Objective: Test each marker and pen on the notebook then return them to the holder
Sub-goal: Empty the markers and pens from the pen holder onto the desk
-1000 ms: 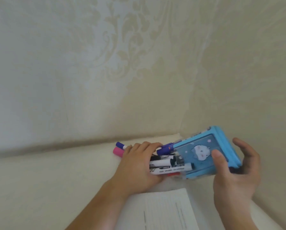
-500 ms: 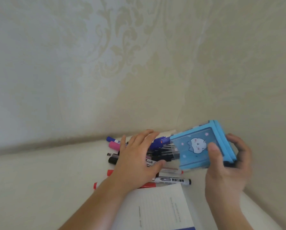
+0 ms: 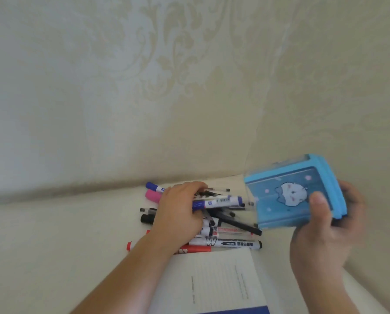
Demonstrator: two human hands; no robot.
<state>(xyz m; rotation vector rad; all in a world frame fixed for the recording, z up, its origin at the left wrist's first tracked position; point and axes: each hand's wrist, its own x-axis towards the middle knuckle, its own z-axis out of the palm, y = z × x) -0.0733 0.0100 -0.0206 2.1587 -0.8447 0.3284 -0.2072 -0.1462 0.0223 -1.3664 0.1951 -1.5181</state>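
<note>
Notebook [image 3: 214, 282] lies open at six o'clock, its lined page bare of any test marks. Holder [image 3: 293, 196], blue, tipped on its side at three o'clock, is gripped by the right hand [image 3: 325, 225], thumb across its front. Markers and pens [image 3: 223, 223] lie heaped at centre, clear of the holder's mouth. Left hand [image 3: 180, 214] rests on the heap, fingers curled round a blue-capped marker [image 3: 219, 202]. Judged step: emptying and selecting. Next move calls for uncapping one marker over the page.
</note>
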